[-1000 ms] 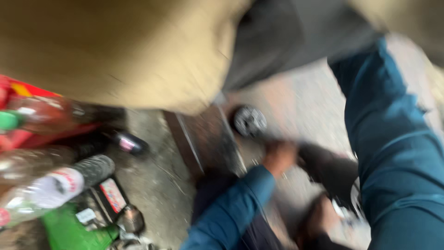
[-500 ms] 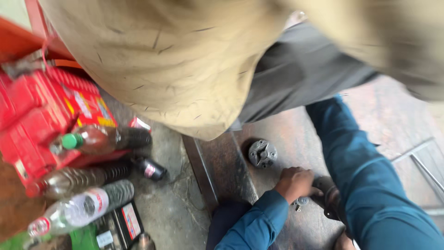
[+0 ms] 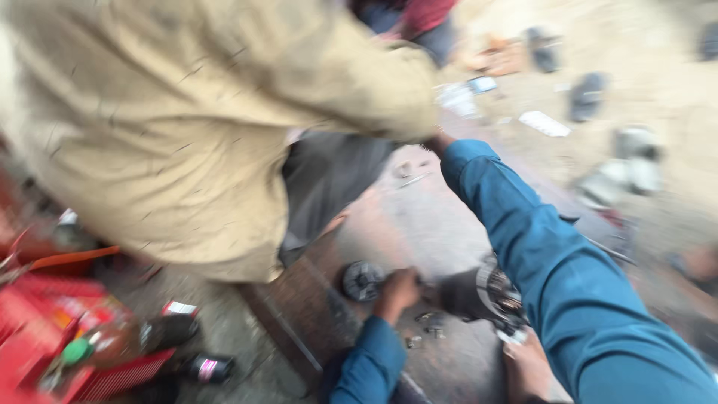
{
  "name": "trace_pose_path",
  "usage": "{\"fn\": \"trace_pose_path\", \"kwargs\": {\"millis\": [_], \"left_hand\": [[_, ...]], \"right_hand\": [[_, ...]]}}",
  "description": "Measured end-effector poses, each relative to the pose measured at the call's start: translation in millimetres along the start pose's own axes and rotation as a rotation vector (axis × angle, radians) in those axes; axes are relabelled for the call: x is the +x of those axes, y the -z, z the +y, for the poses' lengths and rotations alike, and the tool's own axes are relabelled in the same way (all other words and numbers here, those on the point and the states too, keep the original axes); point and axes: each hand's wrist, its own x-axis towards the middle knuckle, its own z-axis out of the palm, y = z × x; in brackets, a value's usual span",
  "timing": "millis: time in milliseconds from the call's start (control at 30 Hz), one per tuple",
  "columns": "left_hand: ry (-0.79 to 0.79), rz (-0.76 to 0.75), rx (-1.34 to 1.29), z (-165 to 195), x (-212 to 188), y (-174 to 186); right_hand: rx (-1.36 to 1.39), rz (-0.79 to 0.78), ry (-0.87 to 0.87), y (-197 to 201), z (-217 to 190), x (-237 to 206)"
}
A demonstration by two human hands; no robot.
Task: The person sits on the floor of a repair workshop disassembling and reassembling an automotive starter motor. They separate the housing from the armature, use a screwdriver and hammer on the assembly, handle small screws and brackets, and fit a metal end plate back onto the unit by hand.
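— Where do our fingers sit?

— Our left hand has its fingers curled together, knuckles up, on the ground just beside a round dark metal part; the blur keeps us from telling whether they clamp anything. Our right hand lies low, touching the underside of a dark motor-like assembly; we cannot tell how its fingers stand.

— And around us?

— The assembly rests on the grey concrete floor between our two blue sleeves, small loose bits near it. A person in a tan jacket leans over the spot. Left of us we see a red crate, a bottle with a green cap lying on it, and a dark can beside it.
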Motion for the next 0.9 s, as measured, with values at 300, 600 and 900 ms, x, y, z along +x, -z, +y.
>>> {"fn": "trace_pose_path", "kwargs": {"millis": [300, 600, 900], "left_hand": [[-0.083, 0.379, -0.417, 67.9, -101.6, -16.7], [-0.437, -0.334, -1.570, 164.6, -287.7, -54.8], [-0.112, -0.226, -1.093, 100.9, -270.2, -127.3]], "right_hand": [[0.154, -0.148, 0.006, 126.6, -5.6, -310.2], [0.618, -0.295, -0.086, 34.2, 14.5, -523.4], [0.226, 0.395, -0.339, -63.6, 226.3, -622.8]]}}
